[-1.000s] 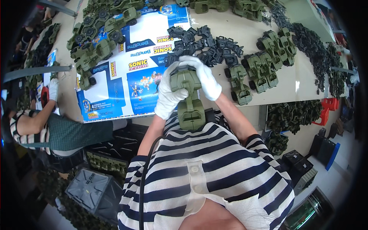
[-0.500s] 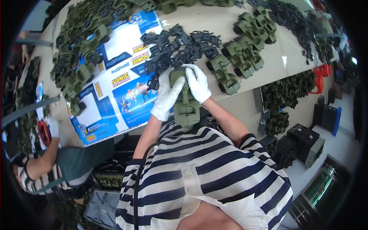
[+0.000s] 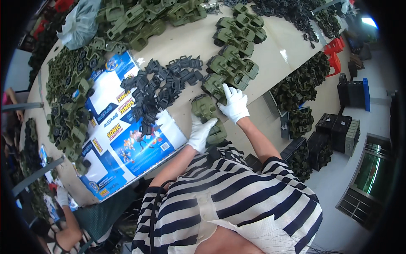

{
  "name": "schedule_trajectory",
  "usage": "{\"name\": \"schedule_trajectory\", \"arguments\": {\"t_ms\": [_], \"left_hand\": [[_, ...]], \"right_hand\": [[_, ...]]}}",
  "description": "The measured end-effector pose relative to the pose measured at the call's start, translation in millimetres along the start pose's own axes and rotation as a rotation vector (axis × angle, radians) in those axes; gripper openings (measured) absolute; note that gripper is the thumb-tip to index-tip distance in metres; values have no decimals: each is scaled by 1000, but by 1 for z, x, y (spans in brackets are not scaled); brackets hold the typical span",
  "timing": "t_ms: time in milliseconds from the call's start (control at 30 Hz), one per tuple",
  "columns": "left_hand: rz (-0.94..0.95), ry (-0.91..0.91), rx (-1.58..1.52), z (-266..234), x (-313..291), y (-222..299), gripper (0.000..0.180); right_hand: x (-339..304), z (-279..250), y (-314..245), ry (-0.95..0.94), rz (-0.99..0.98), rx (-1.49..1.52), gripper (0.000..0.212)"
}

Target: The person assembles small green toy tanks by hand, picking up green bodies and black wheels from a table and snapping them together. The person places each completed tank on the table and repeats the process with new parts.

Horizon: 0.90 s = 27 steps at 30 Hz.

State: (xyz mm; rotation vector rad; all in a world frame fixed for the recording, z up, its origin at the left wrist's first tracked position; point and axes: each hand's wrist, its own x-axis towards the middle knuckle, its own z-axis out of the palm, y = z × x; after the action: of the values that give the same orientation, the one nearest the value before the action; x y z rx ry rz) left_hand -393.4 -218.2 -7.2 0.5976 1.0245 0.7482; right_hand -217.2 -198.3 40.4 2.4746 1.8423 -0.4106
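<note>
My white-gloved left hand [image 3: 201,133] is closed around the side of an olive-green toy military vehicle [image 3: 204,106] near the table's front edge. My right hand [image 3: 234,104], also gloved, lies over the near end of a second green toy vehicle [image 3: 213,84], its fingers curled on that body. This second toy is the nearest of a group of similar vehicles [image 3: 230,63] on the table. Left of my hands lies a heap of small black plastic parts [image 3: 158,84], partly over a printed card sheet.
The blue and white printed sheet [image 3: 139,154] covers the table's front left. Green toy vehicles with black wheels [image 3: 67,122] are piled beyond it. A clear plastic bag [image 3: 79,25] stands at the far left. Black crates [image 3: 334,131] sit on the right; a co-worker's gloved hand [image 3: 62,195] shows lower left.
My right hand has left the vehicle that both hands held and moved right onto another one. My left hand keeps hold of the first. The whole view has shifted.
</note>
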Motion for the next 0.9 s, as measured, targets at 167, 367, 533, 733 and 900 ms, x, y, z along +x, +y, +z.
{"name": "schedule_trajectory", "arguments": {"t_ms": [167, 367, 533, 733, 900], "left_hand": [[141, 45, 69, 53, 54, -22, 94], [325, 99, 122, 94, 146, -41, 107], [29, 60, 923, 77, 115, 58, 86], [27, -102, 833, -44, 25, 102, 45], [383, 728, 501, -221, -66, 141, 36]], "right_hand": [[41, -13, 39, 41, -26, 43, 84], [111, -11, 102, 64, -202, 205, 92], [87, -47, 42, 392, -30, -67, 55], [52, 9, -71, 238, -462, 338, 54], [109, 51, -125, 473, -214, 217, 74]]}}
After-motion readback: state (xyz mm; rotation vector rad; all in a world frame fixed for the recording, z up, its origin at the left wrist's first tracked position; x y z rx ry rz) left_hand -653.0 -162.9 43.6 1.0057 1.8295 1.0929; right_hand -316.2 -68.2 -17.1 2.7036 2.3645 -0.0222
